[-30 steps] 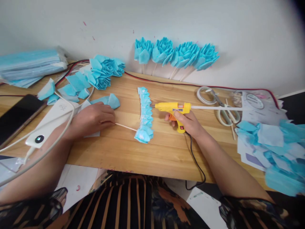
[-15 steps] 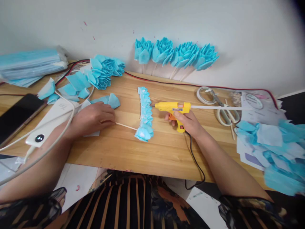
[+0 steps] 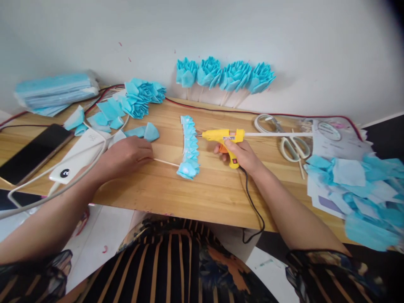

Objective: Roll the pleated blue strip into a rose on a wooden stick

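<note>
Clock centred on strip (image 3: 190, 141), lying mid-bench (image 3: 151, 191). Bare wood at 6 o'clock down to near edge, more at 1 to 2. Flowers (image 3: 210, 72) lean on wall (image 3: 284, 46) at 12 to 1. Scraps (image 3: 350, 172), between 3 and 4, cut off by view. Stick (image 3: 166, 162) end hidden in left hand (image 3: 128, 155); nozzle (image 3: 199, 135) contact with strip hard to tell. Left hand at 9, palm down, fingers pinching stick. Right hand (image 3: 244, 153) at 3, fingers wrapped round grip of gun (image 3: 217, 135), nozzle aimed toward 9.
</note>
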Motion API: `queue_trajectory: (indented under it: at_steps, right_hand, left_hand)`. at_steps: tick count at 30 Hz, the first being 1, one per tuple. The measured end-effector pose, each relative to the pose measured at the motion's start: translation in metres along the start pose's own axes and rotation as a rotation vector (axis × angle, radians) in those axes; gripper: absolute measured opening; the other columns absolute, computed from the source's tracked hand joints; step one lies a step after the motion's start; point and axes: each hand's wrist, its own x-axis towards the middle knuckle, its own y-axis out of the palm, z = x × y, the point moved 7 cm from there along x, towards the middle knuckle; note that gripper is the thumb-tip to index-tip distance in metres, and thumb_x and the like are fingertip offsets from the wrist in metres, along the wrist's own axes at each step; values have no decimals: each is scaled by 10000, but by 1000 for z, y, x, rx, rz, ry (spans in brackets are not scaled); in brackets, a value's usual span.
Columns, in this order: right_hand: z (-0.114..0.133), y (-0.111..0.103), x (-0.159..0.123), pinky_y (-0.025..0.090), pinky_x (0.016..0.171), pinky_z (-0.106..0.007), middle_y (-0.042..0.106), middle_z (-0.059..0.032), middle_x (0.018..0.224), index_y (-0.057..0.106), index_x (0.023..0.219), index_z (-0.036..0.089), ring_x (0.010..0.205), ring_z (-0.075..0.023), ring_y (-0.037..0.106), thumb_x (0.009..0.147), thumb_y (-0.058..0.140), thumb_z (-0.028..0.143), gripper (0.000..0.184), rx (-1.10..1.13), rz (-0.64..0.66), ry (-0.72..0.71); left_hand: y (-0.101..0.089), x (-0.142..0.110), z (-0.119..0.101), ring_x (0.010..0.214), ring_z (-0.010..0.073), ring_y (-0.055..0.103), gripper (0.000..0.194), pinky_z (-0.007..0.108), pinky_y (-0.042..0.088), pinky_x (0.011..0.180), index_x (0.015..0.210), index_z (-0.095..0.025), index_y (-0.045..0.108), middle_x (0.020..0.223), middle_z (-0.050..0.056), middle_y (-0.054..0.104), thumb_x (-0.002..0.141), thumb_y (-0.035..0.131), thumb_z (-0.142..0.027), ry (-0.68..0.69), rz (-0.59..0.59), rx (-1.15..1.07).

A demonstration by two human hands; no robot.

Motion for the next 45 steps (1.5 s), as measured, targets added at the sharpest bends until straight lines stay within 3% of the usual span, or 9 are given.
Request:
queue_trajectory:
  at_steps: [6,11,23,30,38,42,45]
  right_hand:
    - [0,0,1,477,485,-215,768,-66,880,755,874,168,573,-91,613,861,664,753,592,-23,11,-32]
    - [3,0,0,424,438,-200,774,-73,894,745,879,164,552,-84,615,801,698,792,634,-19,-4,1]
    - [1,-1,0,485,487,-223,759,-61,883,740,901,173,593,-102,630,819,694,779,613,6,5,-12]
    - [3,0,-1,464,466,-216,758,-59,874,735,911,175,561,-95,620,783,716,800,638,7,-6,8]
    - [0,-2,1,473,476,-221,775,-72,881,752,878,172,572,-106,633,820,698,781,614,-2,-7,-10]
    - [-1,-2,1,469,476,-216,789,-80,910,759,871,169,568,-100,631,821,696,780,617,-8,-2,-17]
    - [-2,-2,1,482,485,-217,793,-83,924,759,884,169,576,-101,631,829,691,775,612,-7,-4,-11]
  left_hand:
    - [8,-21,-14,835,215,634,304,338,442,768,882,-190,694,914,65,708,1062,449,-183,-71,-203,64]
    - [12,-36,-28,883,217,642,219,342,467,815,997,-192,699,984,62,718,1037,494,-125,-72,-343,95]
    - [17,-30,-34,799,184,647,222,288,462,712,975,-176,668,917,58,711,1082,474,-171,-52,-279,7]
    - [18,-16,-16,807,185,659,334,281,482,743,922,-181,651,875,51,686,1113,413,-316,-141,-245,-80]
    - [16,12,15,828,241,675,352,318,456,750,945,-205,692,851,56,725,1041,389,-357,-265,56,21]
    - [9,15,6,835,249,668,346,351,464,814,898,-202,695,840,61,732,1024,396,-323,-236,71,68]
    - [10,6,-8,847,250,670,358,349,465,769,909,-187,693,893,76,736,1048,385,-304,-225,25,86]
